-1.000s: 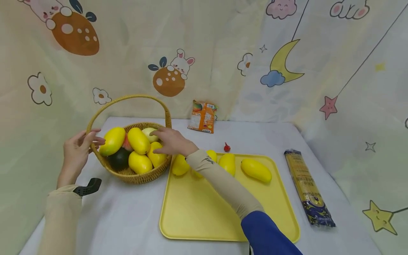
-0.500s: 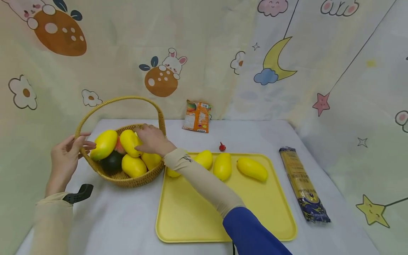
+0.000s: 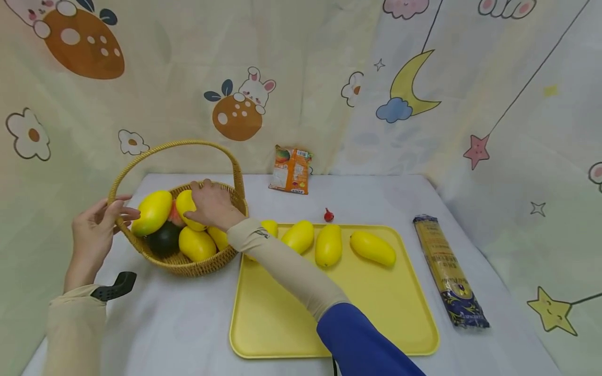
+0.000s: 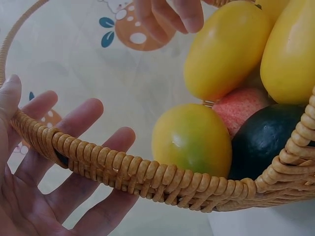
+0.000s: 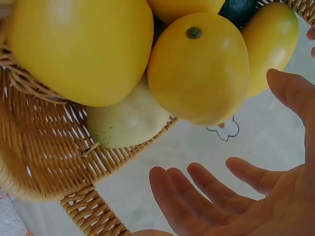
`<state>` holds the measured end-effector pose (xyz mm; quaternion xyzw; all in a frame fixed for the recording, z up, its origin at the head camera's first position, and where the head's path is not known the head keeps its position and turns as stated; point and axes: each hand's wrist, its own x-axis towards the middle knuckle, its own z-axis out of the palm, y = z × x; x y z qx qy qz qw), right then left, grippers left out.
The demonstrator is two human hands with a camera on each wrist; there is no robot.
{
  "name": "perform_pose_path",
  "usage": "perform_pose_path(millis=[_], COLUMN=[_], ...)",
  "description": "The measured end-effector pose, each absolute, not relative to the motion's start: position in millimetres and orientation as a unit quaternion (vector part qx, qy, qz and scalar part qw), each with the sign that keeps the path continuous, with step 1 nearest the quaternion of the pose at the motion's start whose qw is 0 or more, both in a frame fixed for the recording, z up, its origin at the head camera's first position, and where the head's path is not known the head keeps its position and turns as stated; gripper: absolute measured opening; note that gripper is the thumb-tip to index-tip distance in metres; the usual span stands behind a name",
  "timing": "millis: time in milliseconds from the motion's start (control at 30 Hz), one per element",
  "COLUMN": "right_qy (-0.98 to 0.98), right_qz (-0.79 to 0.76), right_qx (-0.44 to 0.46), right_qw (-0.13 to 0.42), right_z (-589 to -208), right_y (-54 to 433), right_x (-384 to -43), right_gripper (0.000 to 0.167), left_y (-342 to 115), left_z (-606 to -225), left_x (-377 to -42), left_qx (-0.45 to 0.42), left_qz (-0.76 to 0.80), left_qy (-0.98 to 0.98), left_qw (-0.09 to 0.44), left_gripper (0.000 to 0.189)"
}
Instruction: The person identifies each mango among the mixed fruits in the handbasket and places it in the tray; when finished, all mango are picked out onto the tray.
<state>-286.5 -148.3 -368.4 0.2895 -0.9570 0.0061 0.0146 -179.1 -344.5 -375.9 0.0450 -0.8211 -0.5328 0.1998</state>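
A wicker basket (image 3: 193, 269) with a tall handle holds several yellow mangoes (image 3: 197, 245), a dark green avocado-like fruit (image 3: 163, 239) and a pinkish peach-like fruit (image 3: 175, 215). A pale greenish round fruit (image 5: 125, 120) lies in it too. My left hand (image 3: 90, 237) rests against the basket's left side where the handle meets the rim; its fingers lie spread and extended behind the weave in the left wrist view. My right hand (image 3: 213, 206) reaches over the back of the basket, thumb and extended fingers on either side of a mango (image 5: 199, 71), with gaps showing around it.
Right of the basket lies a yellow tray (image 3: 282, 313) with several mangoes (image 3: 328, 245) along its back edge. Behind it are a small red item (image 3: 328, 214) and an orange snack packet (image 3: 290, 170). A long pasta-like packet (image 3: 450, 271) lies on the right.
My right hand has moved from the basket's right side leftward, over the mango at the back. The left hand stays at the basket's side. The head view has shifted slightly.
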Motion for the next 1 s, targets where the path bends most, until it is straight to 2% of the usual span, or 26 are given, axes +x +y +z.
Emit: perform_pose_path(millis=[300,533,1000], right_qy=[-0.968,-0.975,-0.967], right_qz=[0.032,0.057,0.091], right_qx=[0.247,0.213,0.233], right_qw=[-0.013,-0.042,-0.048], right_z=[-374.4,-382.2,-386.0], right_y=[-159.5,-167.4,-172.1], right_x=[-288.0,-287.9,-289.5], right_gripper=[0.075,0.088,0.076], left_y=[-340.1,-340.2,-344.6], left_z=[-374.4,-376.1,-375.1], left_x=[-178.6,-177.5,-177.5], left_qx=[0.047,0.052,0.046], left_qz=[-0.526,-0.518,-0.529], left_qy=[-0.825,-0.831,-0.823], left_qw=[0.200,0.198,0.199], left_gripper=[0.037,0.038,0.033])
